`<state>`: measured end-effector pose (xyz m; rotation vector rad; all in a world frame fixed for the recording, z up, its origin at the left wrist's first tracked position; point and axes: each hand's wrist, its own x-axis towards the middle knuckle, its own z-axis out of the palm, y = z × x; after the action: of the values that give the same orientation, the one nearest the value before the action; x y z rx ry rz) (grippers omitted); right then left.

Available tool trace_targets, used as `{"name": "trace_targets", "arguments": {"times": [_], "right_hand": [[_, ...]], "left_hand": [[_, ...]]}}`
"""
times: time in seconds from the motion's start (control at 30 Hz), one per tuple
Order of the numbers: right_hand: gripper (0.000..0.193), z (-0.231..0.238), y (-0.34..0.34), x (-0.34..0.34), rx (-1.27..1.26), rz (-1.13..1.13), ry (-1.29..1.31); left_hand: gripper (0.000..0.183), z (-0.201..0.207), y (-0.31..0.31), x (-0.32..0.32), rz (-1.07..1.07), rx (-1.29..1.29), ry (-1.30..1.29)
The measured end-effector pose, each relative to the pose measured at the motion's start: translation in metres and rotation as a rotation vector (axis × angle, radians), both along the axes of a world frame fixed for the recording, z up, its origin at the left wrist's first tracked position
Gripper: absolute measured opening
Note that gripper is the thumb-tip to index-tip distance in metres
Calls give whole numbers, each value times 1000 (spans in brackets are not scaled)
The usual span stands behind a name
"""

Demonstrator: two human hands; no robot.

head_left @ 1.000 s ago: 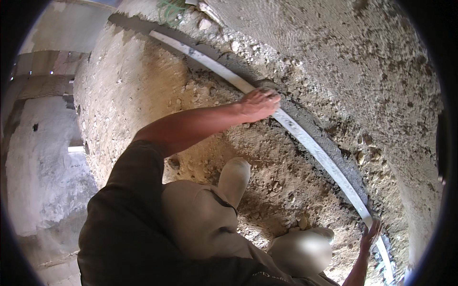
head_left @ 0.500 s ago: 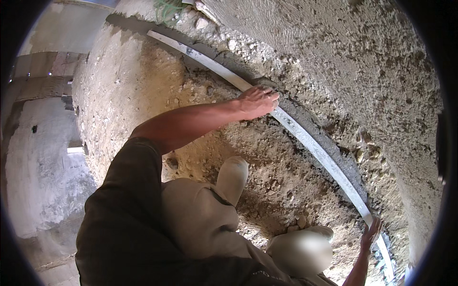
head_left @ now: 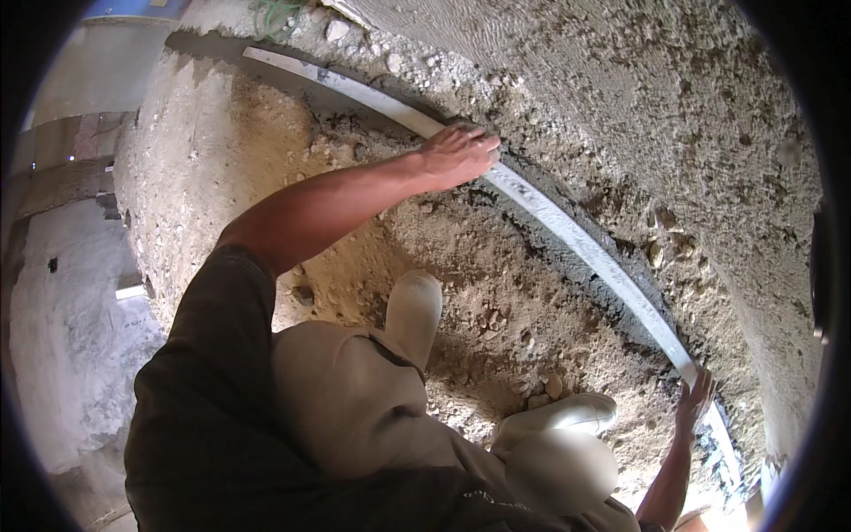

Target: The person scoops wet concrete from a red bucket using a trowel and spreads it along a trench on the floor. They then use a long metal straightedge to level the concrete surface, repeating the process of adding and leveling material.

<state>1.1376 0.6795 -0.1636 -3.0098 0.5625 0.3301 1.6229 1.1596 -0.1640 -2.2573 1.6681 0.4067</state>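
Note:
A long, pale, flat straightedge (head_left: 576, 239), smeared with grey mortar, runs from the upper left to the lower right and looks curved through the lens. It lies along a strip of wet grey mortar (head_left: 199, 44) on the ground. Near the middle of the bar, my left hand (head_left: 459, 156) is closed over it, fingers curled across the far edge. Farther down, close to its lower right end, my right hand (head_left: 697, 401) grips it, with part of the fingers hidden.
A rough plastered wall (head_left: 656, 115) rises along the far right side. Stony, uneven dirt (head_left: 496, 293) surrounds the mortar strip. My light boots (head_left: 414, 310) stand on the near side. Green strands (head_left: 277, 16) lie near the top, and a grey wall (head_left: 80, 310) stands at left.
The view has shifted, so ground and straightedge appear higher and farther left. Both hands stay on the straightedge, with little visible movement of it over the ground.

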Motion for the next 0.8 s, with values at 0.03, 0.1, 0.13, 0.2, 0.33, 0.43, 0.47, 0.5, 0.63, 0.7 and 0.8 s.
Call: {"name": "trace_targets", "arguments": {"times": [0.03,0.1,0.13,0.2,0.33,0.43,0.47,0.5,0.63,0.7,0.8], "right_hand": [[56,-8,-11,-4,-144,123,-27],[52,-26,-48,-42,-81,-66,107],[54,-39,-72,-86,-105,-31,-16],[54,-48,-67,-99,-171,-158,33],[48,-19,8,-15,-27,-208,88],[46,16,14,9,8,-143,72],[44,21,6,4,26,-161,9],[42,27,3,2,-7,-209,-53],[43,10,-21,-29,-10,-237,-101],[47,5,-6,-10,-55,-161,4],[51,-2,17,2,-48,-150,-68]], "left_hand": [[24,1,-10,-2,11,-40,10],[24,11,-27,1,116,-109,69],[23,18,-45,5,198,-158,138],[23,23,-52,-6,378,-208,331],[39,14,14,6,342,-90,217],[40,25,-10,10,96,7,100],[40,29,-20,5,69,-35,50],[42,28,-33,-3,79,-42,51],[47,6,-35,-8,41,-55,46],[50,7,-14,-1,66,-36,35],[51,-1,15,20,76,-21,39]]}}
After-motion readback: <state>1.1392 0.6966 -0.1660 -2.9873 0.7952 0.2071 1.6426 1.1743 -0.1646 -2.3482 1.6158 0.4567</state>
